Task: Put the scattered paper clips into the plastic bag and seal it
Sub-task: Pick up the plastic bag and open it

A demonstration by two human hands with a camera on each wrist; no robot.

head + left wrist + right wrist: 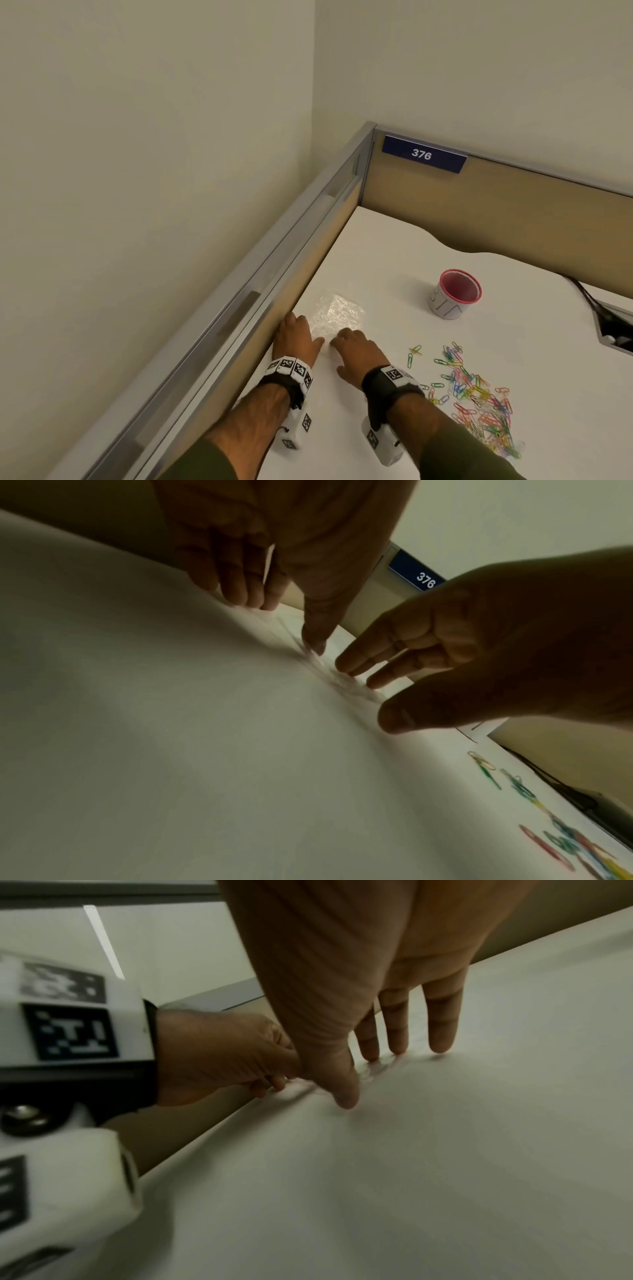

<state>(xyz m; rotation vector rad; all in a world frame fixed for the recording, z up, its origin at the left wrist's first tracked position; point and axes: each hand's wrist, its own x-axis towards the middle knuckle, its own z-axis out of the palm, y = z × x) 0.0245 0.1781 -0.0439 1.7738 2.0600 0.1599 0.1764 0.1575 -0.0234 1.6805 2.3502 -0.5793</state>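
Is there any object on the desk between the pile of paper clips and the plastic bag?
Nothing visible. The plastic bag lies flat near the partition, with the left hand and right hand at its near edge. The paper clips lie to the right on bare desk. The pink cup stands farther back, off that path.

I see the plastic bag [337,315] lying flat on the desk [394,246] near its left partition [318,236]. My left hand [296,337] and right hand [356,349] sit at the bag's near edge. The paper clips [476,394] lie scattered to the right, a cup [454,294] behind them, and the sign [424,154] on the rear partition.
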